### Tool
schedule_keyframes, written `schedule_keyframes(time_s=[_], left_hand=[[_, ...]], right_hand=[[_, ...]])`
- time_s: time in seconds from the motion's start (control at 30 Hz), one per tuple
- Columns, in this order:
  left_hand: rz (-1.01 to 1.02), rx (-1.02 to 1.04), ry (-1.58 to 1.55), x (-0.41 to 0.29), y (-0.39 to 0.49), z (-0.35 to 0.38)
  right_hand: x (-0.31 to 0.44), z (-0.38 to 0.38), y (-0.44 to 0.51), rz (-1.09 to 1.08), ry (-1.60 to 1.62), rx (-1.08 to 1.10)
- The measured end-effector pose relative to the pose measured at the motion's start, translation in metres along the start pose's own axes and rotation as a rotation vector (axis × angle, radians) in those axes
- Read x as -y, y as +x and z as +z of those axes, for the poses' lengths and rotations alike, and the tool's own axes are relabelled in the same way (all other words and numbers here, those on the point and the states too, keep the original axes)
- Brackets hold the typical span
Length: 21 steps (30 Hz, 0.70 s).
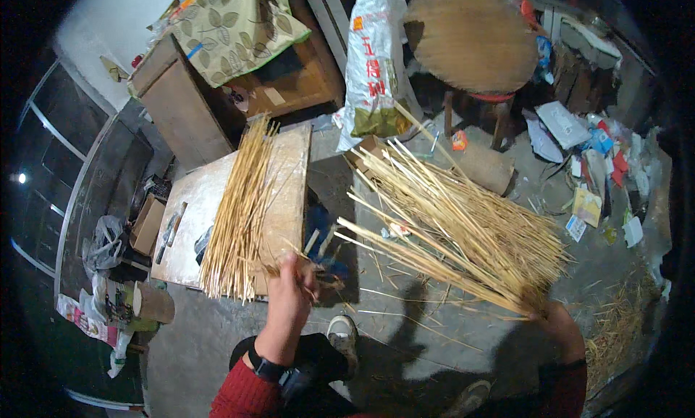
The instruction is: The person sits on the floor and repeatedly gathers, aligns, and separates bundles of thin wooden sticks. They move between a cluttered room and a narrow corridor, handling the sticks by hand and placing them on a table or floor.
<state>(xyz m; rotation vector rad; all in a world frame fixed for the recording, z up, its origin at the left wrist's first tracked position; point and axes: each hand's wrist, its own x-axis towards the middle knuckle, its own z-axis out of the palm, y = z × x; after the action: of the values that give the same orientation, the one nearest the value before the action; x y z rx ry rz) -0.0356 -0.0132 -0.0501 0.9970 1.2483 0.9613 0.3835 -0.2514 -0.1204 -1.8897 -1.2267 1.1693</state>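
My left hand (292, 290) is closed on some thin dry straw scraps (326, 278), which stick out on both sides of the fist. It is beside the low wooden board (288, 173), close to the lower ends of a long straw bundle (236, 217) laid across it. At the right, my right hand (562, 328) grips the gathered end of a loose bunch of straw stalks (467, 277). Those stalks fan out to the upper left, along the near side of a large straw pile (478, 217). My right fingertips are partly hidden.
A knife-like tool (171, 230) lies on the board's left part. Behind stand a white woven sack (374, 65) bearing writing, a round wooden table (472, 37) and a cloth-draped wooden cabinet (304, 86). Litter (602, 162) and straw debris (613, 320) cover the floor at right.
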Motion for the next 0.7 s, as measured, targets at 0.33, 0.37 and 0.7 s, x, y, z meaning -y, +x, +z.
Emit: schedule_keyframes(time_s=[0.33, 0.37, 0.7], left_hand=[[-0.191, 1.184, 0.816, 0.118, -0.019, 0.100], [-0.154, 1.136, 0.829, 0.124, -0.022, 0.101], [-0.334, 1.225, 1.532, 0.145, -0.051, 0.063]], right_hand=[[0.010, 0.002, 0.059, 0.561, -0.115, 0.110], [0.016, 0.002, 0.057, 0.547, -0.057, 0.106], [0.074, 0.022, 0.017, 0.459, -0.043, -0.012]])
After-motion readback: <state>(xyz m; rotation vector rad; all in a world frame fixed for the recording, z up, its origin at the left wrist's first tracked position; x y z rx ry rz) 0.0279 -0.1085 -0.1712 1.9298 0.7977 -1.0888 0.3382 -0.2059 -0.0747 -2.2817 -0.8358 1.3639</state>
